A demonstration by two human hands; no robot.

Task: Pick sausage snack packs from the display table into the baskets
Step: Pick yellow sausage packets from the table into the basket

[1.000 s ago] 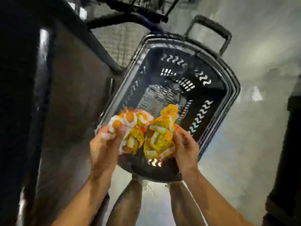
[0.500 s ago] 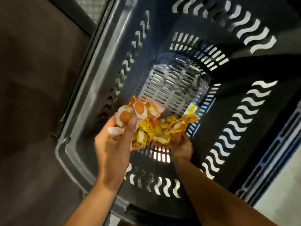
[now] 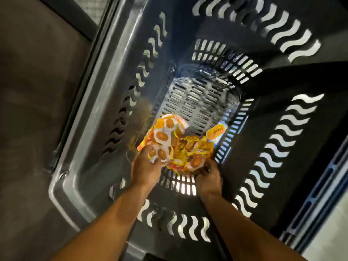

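From the head camera I see both arms reaching deep into the dark basket (image 3: 90, 117). My left hand (image 3: 145, 166) grips a bunch of snack packs (image 3: 163, 137) in curled fingers; my right hand (image 3: 208, 176) holds more packs (image 3: 195, 153) low over the slatted bottom

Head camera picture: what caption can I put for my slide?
Both hands lower yellow snack packs into a dark basket.
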